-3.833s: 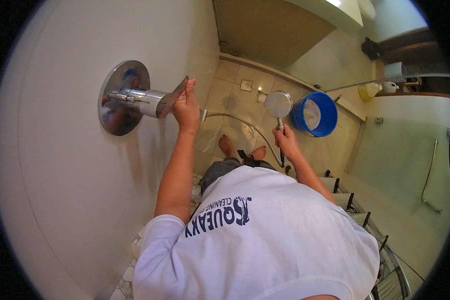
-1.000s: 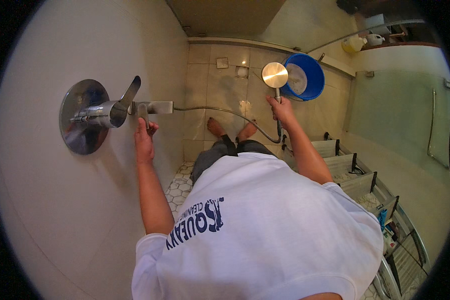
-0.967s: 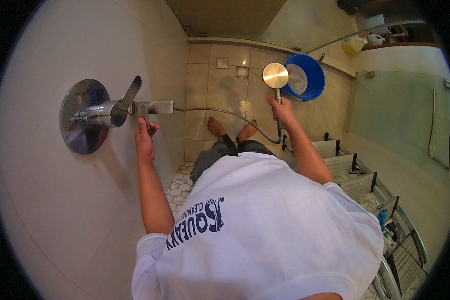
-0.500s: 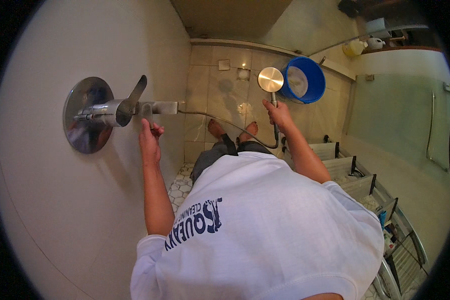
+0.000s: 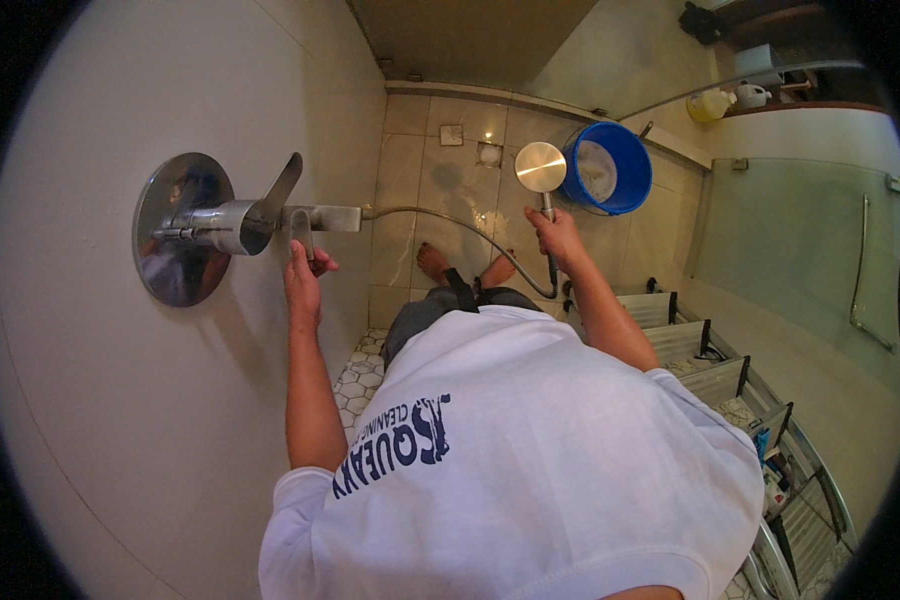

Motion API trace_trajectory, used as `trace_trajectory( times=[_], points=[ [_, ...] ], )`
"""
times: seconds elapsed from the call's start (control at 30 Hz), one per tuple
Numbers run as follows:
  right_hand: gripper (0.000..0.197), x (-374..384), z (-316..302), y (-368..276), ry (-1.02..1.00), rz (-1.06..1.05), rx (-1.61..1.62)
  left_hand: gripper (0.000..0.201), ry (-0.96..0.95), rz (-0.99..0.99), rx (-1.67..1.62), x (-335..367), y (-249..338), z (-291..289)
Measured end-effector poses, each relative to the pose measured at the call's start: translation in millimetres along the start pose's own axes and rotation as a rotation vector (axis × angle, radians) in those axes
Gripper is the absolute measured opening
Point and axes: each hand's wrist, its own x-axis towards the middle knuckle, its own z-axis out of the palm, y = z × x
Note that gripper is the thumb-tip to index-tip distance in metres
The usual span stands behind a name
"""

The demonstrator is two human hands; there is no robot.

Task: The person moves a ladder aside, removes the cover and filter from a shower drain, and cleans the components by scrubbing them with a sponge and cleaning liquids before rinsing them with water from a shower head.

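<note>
By the shower wall, the left hand point(image 5: 305, 285) pinches the small knob point(image 5: 303, 232) under the shiny tap point(image 5: 235, 222). Right hand point(image 5: 558, 235) grips the shower head point(image 5: 540, 168) near a blue bucket point(image 5: 610, 168). Next, I think, aim carefully.

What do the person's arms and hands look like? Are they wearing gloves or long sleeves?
No gloves and no long sleeves. The left hand and right hand are both bare, with no rings, watch or bracelets that I can see. Both forearms are uncovered up past the elbows. The short white sleeves of a white T-shirt with dark blue lettering start near the shoulders.
</note>
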Motion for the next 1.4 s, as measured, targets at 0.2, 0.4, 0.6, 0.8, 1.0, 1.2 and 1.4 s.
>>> trace_trajectory(
  times=[0.2, 0.4, 0.6, 0.8, 1.0, 1.2, 1.4],
  points=[
    [0.032, -2, -4, -3, 0.047, 0.017, -0.003, 0.058, 0.045, -0.030, 0.097, 2, -2, -5],
    [0.032, 0, -8, -3, 0.041, 0.014, 0.026, 0.050, 0.286, 0.113, 0.372, -1, -2, -4],
    [0.032, -1, -8, -2, 0.028, 0.003, 0.012, 0.028, 0.652, 0.499, 0.379, -12, 6, 11],
    [0.033, -5, -8, -1, -0.019, -0.002, 0.019, 0.038, 0.197, 0.569, -0.135, -1, 64, 62],
    [0.033, -20, -8, -1, 0.014, -0.031, 0.008, 0.026, 0.136, 0.423, -0.456, 5, 84, 71],
    [0.033, -25, -13, 8, 0.028, -0.017, 0.021, 0.021, 0.080, 0.356, -0.471, -15, 87, 71],
    [0.035, -16, -8, 14, 0.043, -0.050, -0.101, 0.017, 0.050, 0.374, -0.509, -25, 92, 74]
  ],
)
